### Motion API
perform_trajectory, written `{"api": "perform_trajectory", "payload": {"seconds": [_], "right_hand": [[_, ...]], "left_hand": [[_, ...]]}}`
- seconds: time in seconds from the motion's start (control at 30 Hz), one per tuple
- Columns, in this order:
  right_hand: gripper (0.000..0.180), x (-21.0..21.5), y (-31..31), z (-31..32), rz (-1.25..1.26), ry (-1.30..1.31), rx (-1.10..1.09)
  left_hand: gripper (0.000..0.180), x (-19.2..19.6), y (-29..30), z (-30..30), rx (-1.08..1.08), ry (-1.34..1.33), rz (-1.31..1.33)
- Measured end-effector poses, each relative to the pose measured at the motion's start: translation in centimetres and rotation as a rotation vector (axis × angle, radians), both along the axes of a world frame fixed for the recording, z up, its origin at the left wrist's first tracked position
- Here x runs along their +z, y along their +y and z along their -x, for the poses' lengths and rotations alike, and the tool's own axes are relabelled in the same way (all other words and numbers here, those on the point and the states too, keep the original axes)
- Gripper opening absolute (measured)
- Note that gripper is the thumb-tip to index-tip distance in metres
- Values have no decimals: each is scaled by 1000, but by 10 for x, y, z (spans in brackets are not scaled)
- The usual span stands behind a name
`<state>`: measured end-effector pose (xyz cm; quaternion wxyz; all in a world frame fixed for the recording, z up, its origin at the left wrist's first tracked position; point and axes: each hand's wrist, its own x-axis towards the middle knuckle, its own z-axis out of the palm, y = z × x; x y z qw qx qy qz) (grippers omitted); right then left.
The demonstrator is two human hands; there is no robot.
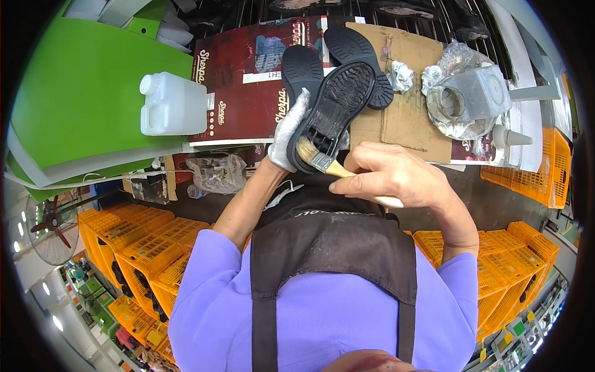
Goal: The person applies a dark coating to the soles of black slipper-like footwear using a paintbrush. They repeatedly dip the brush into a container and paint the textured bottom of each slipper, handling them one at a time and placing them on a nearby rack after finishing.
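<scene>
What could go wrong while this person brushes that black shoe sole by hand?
The brush works at the heel end of the black sole, close to the gloved left hand, so the coating might smear onto the glove. The right hand is bare and could get sticky. Two more soles lie just beyond on the cardboard; a slip could knock them.

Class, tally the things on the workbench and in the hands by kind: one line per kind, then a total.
Black shoe soles: 3 (one held, two on the bench)
Brushes: 1
White jugs: 1
Grey tins: 1
Total: 6
</scene>
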<state>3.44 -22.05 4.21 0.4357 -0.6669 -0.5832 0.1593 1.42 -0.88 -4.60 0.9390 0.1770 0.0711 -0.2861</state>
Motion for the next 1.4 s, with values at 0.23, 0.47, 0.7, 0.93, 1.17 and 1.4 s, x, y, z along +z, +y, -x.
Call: {"api": "perform_trajectory", "payload": {"seconds": [0.23, 0.47, 0.7, 0.93, 1.17, 1.4], "right_hand": [[11, -2, -16, -15, -188, 355, -392], [19, -38, 8, 2, -430, 940, -854], [19, -32, 13, 19, -349, 1062, -669], [21, -16, 8, 9, -91, 1045, -569], [20, -2, 9, -6, 70, 958, -398], [21, 11, 19, -29, 236, 898, -188]], "left_hand": [[67, 7, 1, 3, 16, 193, -72], [68, 3, -4, 4, 7, 93, 13], [59, 5, -10, 2, 143, 72, -2], [56, 6, -10, 2, 78, 77, 118], [57, 9, -10, 8, -95, 181, 302], [44, -8, -2, 10, -327, 143, 69]]}}
